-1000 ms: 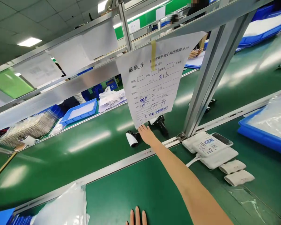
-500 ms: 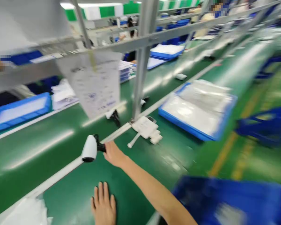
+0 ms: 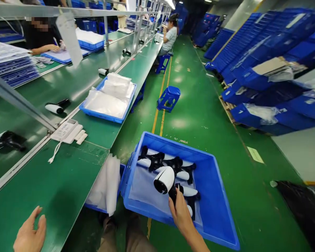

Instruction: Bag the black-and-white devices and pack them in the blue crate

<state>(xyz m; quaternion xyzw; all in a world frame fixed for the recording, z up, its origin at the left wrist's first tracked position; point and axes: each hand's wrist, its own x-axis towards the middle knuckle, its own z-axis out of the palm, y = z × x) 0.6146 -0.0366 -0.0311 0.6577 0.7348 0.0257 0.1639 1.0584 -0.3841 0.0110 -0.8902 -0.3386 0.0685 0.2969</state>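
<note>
My right hand (image 3: 180,213) is closed around the black handle of a white-and-black handheld device (image 3: 165,180), held over a blue bin (image 3: 215,182) on the floor. Inside that bin lie several more of the same devices (image 3: 170,165) on a white liner. My left hand (image 3: 30,233) rests open on the green table (image 3: 57,182) near its front edge, holding nothing.
A white scanner-like unit (image 3: 67,130) with a cord lies on the table rail. More devices (image 3: 55,107) lie on the green conveyor. A blue tray of plastic bags (image 3: 107,99) sits farther along. Blue stools (image 3: 169,98) and stacked blue bins (image 3: 265,70) line the aisle. Other people work nearby.
My right hand picked the device off the conveyor and carried it right and down, over the blue bin. My view swung right toward the aisle. The left hand stayed on the table.
</note>
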